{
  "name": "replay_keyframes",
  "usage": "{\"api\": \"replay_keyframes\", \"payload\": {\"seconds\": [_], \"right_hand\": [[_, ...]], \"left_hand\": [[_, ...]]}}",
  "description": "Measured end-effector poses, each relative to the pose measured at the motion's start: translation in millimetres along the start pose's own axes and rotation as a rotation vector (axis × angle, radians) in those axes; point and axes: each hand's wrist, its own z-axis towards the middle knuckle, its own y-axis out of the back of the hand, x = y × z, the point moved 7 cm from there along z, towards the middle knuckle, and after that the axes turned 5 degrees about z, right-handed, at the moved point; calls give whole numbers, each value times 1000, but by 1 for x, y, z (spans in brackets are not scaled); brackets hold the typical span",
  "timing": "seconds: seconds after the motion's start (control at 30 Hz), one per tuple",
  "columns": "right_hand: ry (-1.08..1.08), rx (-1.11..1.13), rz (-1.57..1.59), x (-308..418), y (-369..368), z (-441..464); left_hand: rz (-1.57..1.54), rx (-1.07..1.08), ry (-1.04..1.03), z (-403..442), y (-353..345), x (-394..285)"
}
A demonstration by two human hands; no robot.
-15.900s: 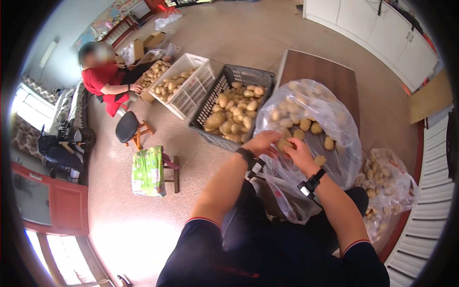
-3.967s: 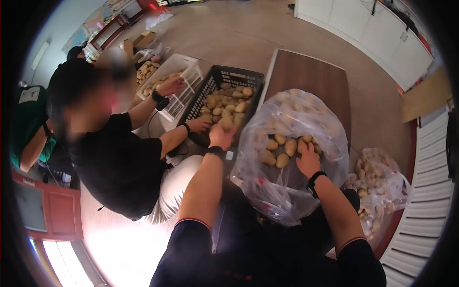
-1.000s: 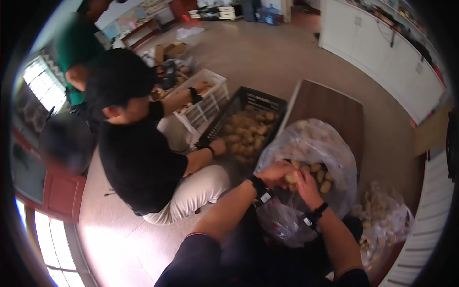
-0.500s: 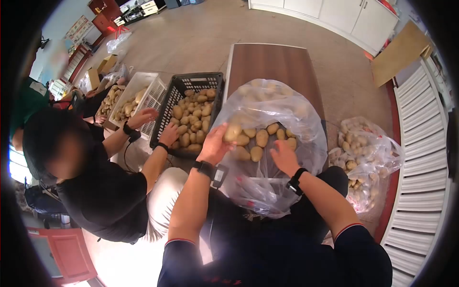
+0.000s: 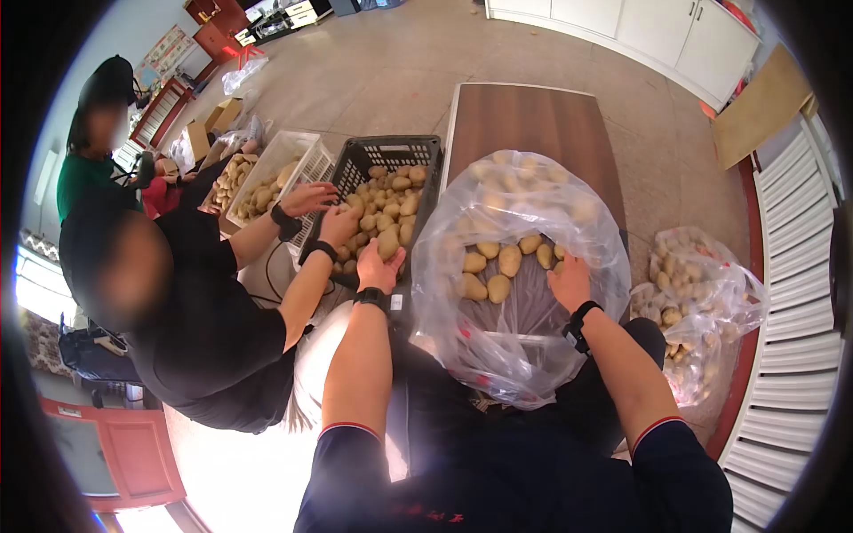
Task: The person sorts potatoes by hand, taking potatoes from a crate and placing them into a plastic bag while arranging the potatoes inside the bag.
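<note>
Left hand (image 5: 380,271) has swung from above the bag to the near end of the black crate in the last half second, carrying a potato (image 5: 388,242) with it; so that piece now sits on the crate side of the work, by my reading a carry nearly finished, though not released as far as I can see. Fingers of this hand curl round the potato, thumb opposed. Right hand (image 5: 570,282) has shifted toward the right side of the bag's opening, fingers bent and part spread, tips by a potato (image 5: 560,253) there (whether pinched or merely touched, I cannot tell). Between and below the hands, the clear plastic bag (image 5: 524,351) lies slumped open, a loose arc of potatoes inside. Just left of it, the black crate (image 5: 391,149) is well filled with potatoes; a co-worker's hand (image 5: 338,226) works at its left edge. Farther out: white crate (image 5: 313,169) beyond the black one, brown-topped table (image 5: 533,115) behind the bag, second bag of potatoes (image 5: 697,302) at right on the floor.
</note>
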Motion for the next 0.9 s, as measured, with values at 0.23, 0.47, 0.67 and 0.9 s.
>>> {"api": "replay_keyframes", "payload": {"seconds": [0.23, 0.47, 0.67, 0.9], "right_hand": [[-115, 247, -57, -13, -13, 14], [8, 155, -124, 12, -6, 2], [145, 38, 0, 27, -15, -31], [166, 21, -64, 36, -7, -49]], "left_hand": [[-80, -125, -81, -1, 17, -9], [-115, -134, -168, 14, 42, -3], [1037, -198, -788, 39, 58, -12], [1178, 55, -782, 48, 46, -7]]}}
